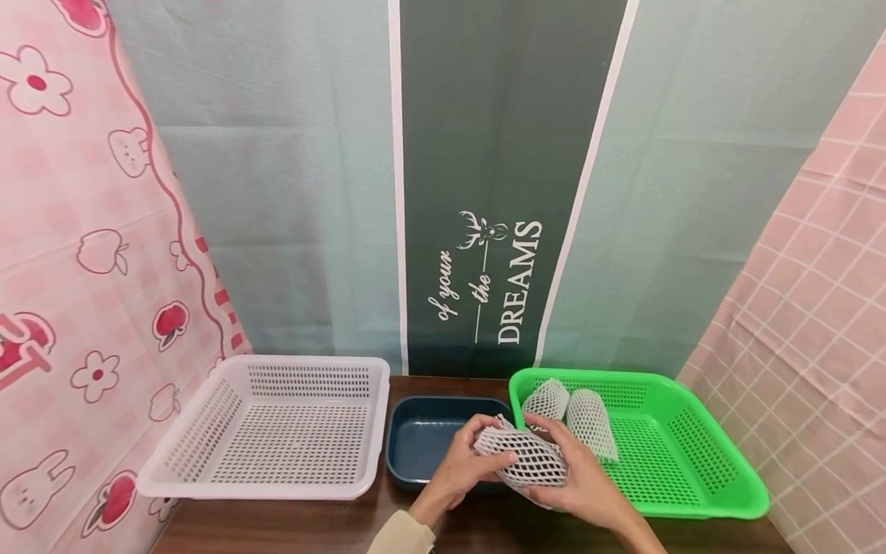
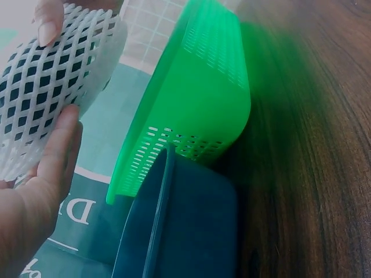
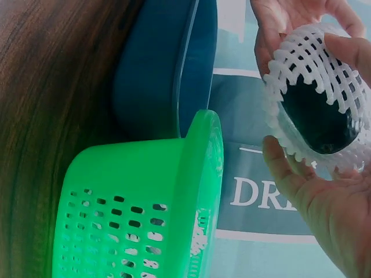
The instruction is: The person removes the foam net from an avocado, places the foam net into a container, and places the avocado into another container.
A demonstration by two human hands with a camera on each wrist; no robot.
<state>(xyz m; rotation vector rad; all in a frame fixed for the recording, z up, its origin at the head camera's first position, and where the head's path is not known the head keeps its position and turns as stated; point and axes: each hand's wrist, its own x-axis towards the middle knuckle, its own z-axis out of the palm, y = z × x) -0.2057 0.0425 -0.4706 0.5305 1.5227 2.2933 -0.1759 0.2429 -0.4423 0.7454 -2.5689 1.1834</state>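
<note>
Both hands hold a white foam net sleeve [image 1: 529, 459] above the front of the table, between the blue tub and the green basket. My left hand [image 1: 462, 464] grips its left end, thumb across the near side. At the other end, my right hand [image 1: 580, 478] has thumb and fingers around the net. Inside sits a dark, glossy, rounded object [image 3: 317, 119], its end showing through the sleeve's opening in the right wrist view. Two more netted pieces [image 1: 591, 425] lie at the left side of the green basket [image 1: 734, 481]; the hands partly cover one.
A dark blue tub [image 1: 414, 446] stands mid-table, close beside the green basket, its right part behind the hands. To the left is a white perforated basket [image 1: 294, 445]. The brown wooden table [image 1: 304, 527] meets a hanging curtain [image 1: 298, 254] at the back, with patterned cloths on both sides.
</note>
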